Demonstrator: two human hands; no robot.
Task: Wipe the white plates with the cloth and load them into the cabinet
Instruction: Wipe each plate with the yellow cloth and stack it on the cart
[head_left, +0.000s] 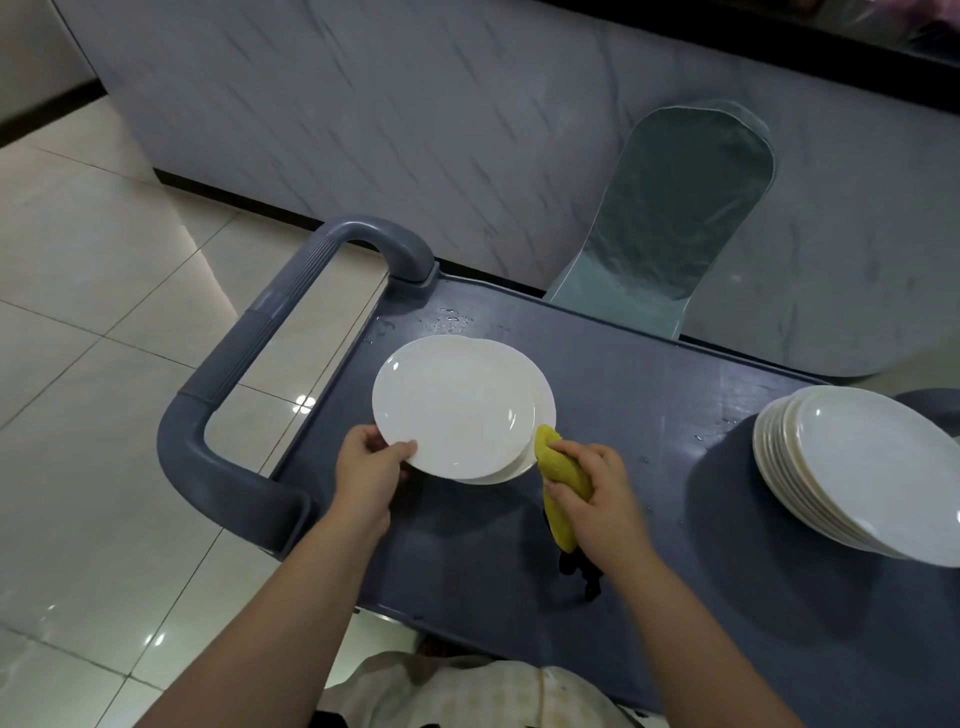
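Dim, soft indoor light; glare spots on the floor tiles (104, 322), wide-angle bending at the edges.

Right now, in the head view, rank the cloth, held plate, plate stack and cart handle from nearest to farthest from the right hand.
1. Cloth, in the right hand.
2. Held plate, just left.
3. Plate stack, right.
4. Cart handle, far left.

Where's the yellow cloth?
Head view, just right of centre: the yellow cloth is bunched in the right hand, beside the right rim of the white plate the left hand holds.
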